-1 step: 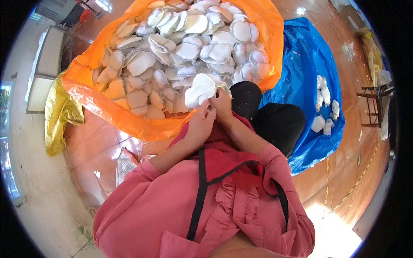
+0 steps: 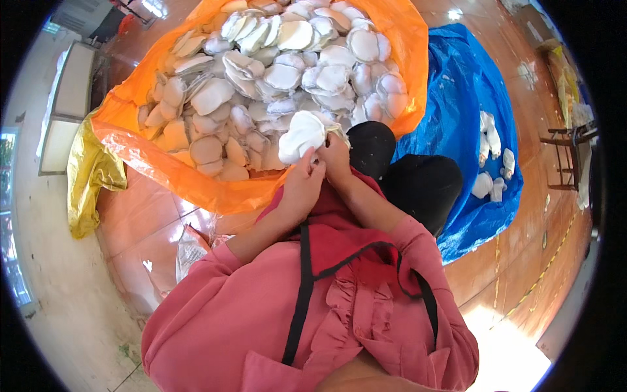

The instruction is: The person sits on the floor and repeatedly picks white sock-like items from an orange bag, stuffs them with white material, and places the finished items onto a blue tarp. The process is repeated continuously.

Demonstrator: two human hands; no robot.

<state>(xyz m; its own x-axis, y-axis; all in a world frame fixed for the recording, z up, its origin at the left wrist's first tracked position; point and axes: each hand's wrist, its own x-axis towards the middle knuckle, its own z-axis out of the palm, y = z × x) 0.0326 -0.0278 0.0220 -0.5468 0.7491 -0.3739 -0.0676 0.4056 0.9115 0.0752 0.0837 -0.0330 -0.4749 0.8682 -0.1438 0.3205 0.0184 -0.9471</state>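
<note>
A soft white padded piece (image 2: 300, 138) with a rounded outline is held up in front of my knees. My right hand (image 2: 336, 159) is closed on its right side, where a cream-coloured edge shows by the fingers. My left hand (image 2: 304, 185) pinches at the lower edge, its fingertips close to those of the right. What lies between the fingertips is too small to make out. Just beyond, many similar off-white rounded pads (image 2: 212, 96) are heaped in an orange plastic sheet or bag (image 2: 189, 195).
On the right a blue plastic sheet (image 2: 431, 111) lies on the tiled floor with several small white bundles (image 2: 492, 140) on it. A yellow bag (image 2: 88, 186) rests by the left wall. My black-clad knees (image 2: 418, 189) sit between the two sheets. A dark stool (image 2: 563, 157) stands far right.
My left fingers have shifted slightly up against the lower edge of the white padded piece. The right hand keeps its grip, and the rest looks the same.
</note>
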